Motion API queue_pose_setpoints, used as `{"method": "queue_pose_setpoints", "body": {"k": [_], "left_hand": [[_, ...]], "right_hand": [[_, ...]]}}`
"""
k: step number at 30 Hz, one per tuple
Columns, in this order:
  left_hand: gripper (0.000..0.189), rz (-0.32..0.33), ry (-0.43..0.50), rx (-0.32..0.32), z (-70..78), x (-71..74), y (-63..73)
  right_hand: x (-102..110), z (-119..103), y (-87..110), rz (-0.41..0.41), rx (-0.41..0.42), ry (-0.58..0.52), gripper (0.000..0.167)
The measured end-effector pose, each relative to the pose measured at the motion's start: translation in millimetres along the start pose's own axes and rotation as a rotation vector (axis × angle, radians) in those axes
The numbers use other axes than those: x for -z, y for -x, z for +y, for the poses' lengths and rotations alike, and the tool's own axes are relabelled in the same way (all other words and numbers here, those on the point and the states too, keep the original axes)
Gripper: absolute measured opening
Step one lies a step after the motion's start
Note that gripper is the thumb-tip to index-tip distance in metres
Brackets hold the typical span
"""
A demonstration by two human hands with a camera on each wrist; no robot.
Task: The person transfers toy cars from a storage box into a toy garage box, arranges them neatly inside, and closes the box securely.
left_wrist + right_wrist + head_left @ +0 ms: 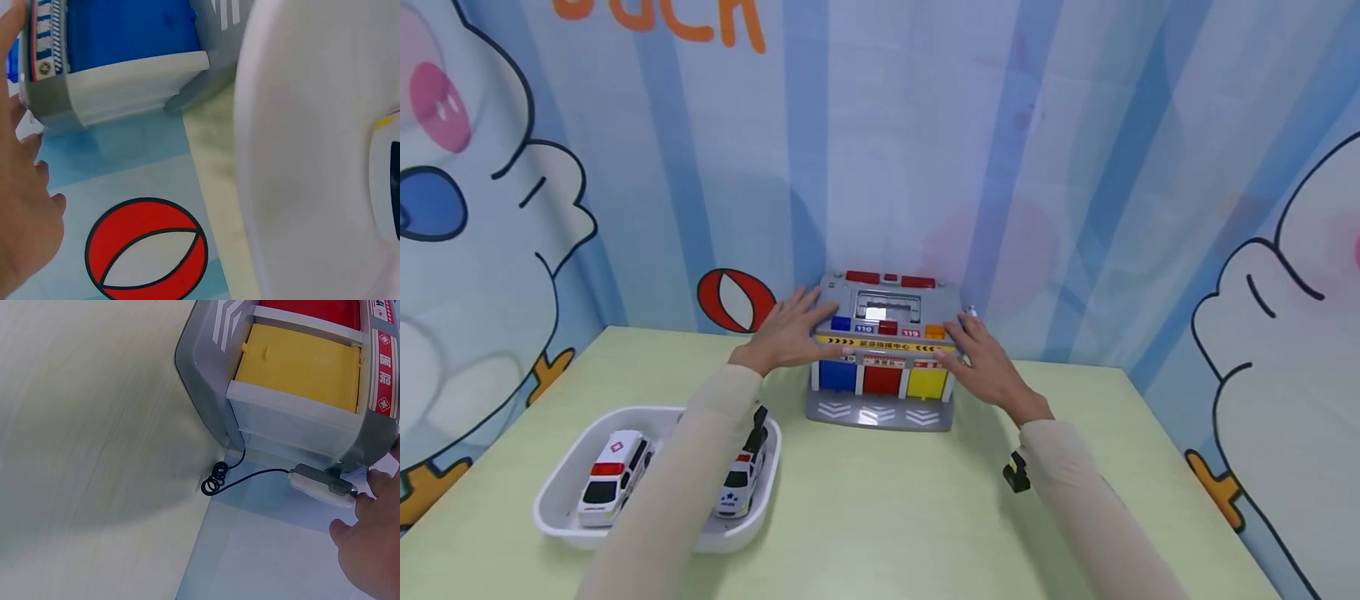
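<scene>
White rounded plastic tray (726, 537), front left | left hand (785, 335): spread wide, only touching left side of grey plastic toy station (883, 343), at pale-green table's (880, 517) back | right hand (988, 367): spread, touching its right side

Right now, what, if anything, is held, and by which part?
Nothing appears gripped; left hand and right hand touch the toy garage at its upper side edges.
</scene>
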State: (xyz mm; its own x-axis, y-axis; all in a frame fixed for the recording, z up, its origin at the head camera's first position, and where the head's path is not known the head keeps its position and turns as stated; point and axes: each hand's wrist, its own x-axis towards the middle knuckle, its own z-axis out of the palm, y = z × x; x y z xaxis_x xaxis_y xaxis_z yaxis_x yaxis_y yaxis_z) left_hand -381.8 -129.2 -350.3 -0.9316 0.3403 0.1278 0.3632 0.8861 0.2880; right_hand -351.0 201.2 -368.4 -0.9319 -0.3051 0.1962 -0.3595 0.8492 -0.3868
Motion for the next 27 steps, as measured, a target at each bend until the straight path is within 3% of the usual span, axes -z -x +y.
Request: {"method": "queue_pose_setpoints", "body": {"k": [16, 27], "left_hand": [[0.085, 0.013, -0.097, -0.034, -1.9, -4.9, -3.0], [0.085, 0.010, -0.109, -0.034, -2.4, -6.3, -4.1]], "right_hand": [[0, -2, -3.9, -0.005, -0.016, -0.058, 0.069], [10, -1, -18.0, -0.084, -0.038, -0.135, 0.071]]}}
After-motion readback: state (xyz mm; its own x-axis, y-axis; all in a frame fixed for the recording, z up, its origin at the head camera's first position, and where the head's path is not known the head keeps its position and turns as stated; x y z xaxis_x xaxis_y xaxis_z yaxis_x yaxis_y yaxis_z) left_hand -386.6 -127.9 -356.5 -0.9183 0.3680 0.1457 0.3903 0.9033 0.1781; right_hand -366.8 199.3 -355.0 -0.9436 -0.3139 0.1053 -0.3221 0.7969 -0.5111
